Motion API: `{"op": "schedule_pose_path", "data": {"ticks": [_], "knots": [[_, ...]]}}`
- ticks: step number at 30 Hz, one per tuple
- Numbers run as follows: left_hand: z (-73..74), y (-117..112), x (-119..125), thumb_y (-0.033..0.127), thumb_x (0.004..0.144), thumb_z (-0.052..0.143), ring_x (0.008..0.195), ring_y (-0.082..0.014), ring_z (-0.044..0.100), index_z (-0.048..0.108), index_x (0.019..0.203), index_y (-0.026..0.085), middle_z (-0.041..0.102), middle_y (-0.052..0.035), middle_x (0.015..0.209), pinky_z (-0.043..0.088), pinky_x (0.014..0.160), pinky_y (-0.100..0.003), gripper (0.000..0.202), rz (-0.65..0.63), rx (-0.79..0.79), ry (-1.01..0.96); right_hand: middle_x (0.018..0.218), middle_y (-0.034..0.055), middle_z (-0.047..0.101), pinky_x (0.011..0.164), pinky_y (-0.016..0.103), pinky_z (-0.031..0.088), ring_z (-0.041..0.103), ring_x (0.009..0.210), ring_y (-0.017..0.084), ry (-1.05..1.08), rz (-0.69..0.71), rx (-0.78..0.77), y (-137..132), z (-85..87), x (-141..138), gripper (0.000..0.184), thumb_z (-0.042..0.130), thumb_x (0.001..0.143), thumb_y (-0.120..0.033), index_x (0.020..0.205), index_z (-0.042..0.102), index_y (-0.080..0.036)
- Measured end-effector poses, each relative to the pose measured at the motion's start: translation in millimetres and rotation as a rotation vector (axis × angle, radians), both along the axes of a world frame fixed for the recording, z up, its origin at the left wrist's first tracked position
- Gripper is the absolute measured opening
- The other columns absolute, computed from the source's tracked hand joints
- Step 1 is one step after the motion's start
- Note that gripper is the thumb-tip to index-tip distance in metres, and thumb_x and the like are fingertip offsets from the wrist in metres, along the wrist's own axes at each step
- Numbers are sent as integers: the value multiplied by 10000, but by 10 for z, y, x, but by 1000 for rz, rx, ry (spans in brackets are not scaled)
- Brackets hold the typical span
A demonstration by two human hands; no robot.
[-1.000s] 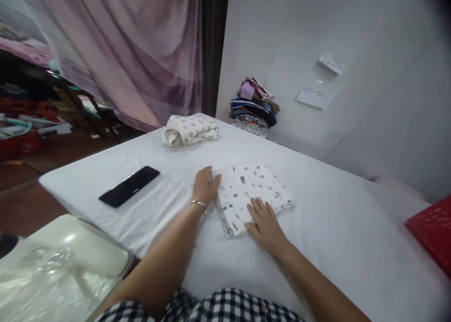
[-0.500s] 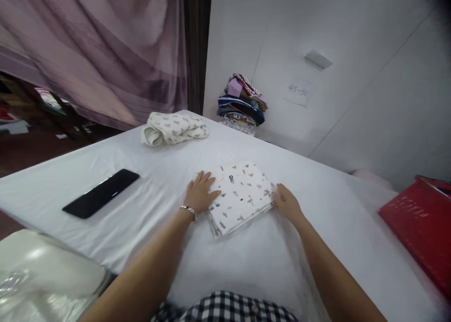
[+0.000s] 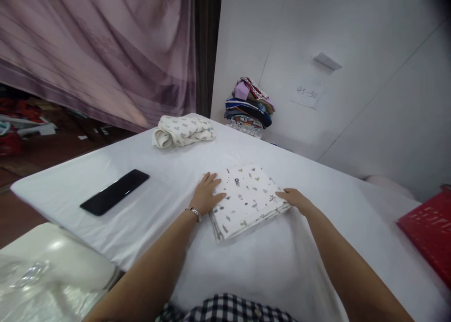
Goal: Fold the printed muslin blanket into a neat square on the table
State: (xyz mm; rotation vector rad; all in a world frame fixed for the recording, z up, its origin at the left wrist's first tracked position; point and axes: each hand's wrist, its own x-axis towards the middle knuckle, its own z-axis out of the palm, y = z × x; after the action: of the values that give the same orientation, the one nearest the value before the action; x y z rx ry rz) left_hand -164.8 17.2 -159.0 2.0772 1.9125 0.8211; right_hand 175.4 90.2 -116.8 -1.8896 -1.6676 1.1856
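Observation:
A folded white cloth [image 3: 246, 197] printed with small plants and animals lies in layers on the white-covered table [image 3: 169, 171]. My left hand [image 3: 206, 193], a metal bracelet on its wrist, rests on the cloth's left edge with its fingers spread. At the right edge, my right hand [image 3: 295, 200] has the layers between its fingers; the fingertips under the cloth are hidden. Farther back sits a loosely rolled cream cloth [image 3: 185, 131] with a grey print. A flat black slab with a glossy surface [image 3: 115, 192] lies to the left of my left hand.
Against the wall stands a stack of folded fabrics [image 3: 249, 106]. A red box-like object [image 3: 428, 228] is at the far right. Clear plastic lies over a pale rounded surface [image 3: 59, 247] at lower left. A mauve curtain [image 3: 116, 54] hangs behind the table.
The view has turned a little, so everything sits slightly farther right. My right hand has shifted its hold at the cloth's right edge; my left hand stays on the left edge.

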Motion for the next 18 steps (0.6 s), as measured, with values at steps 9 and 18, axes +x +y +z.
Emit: {"op": "schedule_pose_path", "data": {"ticks": [9,18], "knots": [[42,-14,27,513,745,521,1330,-282,178,345,1322,122,255,-145,1432,239,1060,-417,719,280,-6,-99,906,94,649,596,244,445,587,742,162,246,-13,-173,-178,20,41,370,659,660,-408,907,571,-147],[284,-145,17,584,744,470,1039,-299,537,250,1355,125,556,-172,1172,400,818,-365,795,389,-222,-152,1057,106,639,678,280,474,611,878,201,368,-38,-193,-264,-30,55,449,648,693,-356,1090,551,-169]]}}
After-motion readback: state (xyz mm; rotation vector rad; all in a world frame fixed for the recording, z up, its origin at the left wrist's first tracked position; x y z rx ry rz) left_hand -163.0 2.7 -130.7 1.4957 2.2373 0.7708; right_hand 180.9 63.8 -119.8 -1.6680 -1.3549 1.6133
